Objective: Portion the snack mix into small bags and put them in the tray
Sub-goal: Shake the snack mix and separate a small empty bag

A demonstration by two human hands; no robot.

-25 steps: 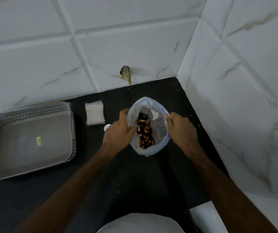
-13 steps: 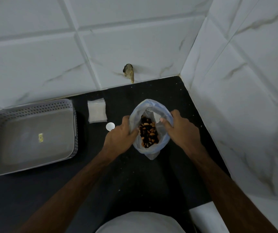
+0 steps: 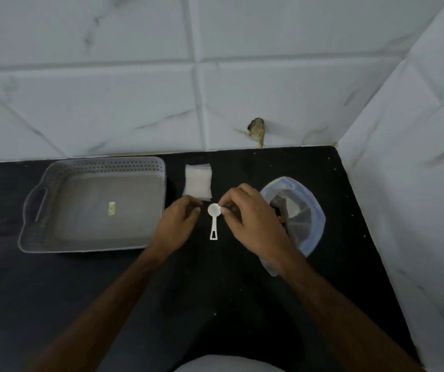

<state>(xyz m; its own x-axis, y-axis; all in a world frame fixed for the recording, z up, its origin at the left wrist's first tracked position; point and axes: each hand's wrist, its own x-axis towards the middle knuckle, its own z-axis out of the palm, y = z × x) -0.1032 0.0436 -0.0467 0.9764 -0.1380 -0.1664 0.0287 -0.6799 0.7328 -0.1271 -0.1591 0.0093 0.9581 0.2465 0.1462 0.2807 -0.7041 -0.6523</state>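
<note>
The big clear bag (image 3: 310, 210) of snack mix (image 3: 281, 217) lies open on the black counter at the right, with nobody holding it. A stack of small empty bags (image 3: 198, 180) lies beside the grey perforated tray (image 3: 28, 224). A white scoop (image 3: 213, 227) lies between my hands, its handle pointing toward me. My right hand (image 3: 253, 220) pinches the right rim of the scoop's bowl with its fingertips. My left hand (image 3: 179, 224) hovers with loosely curled fingers just below the stack's lower left corner and holds nothing.
The tray holds only a small yellow sticker (image 3: 111, 208). White marble-look tiled walls close the counter at the back and right, meeting in a corner. A brownish stub (image 3: 257, 130) sticks out of the back wall. A white object (image 3: 210, 365) shows at the bottom edge.
Both hands let go of the big bag's mouth and moved left. The right hand now reaches the scoop, the left is near the small bags. The camera view shifted left too.
</note>
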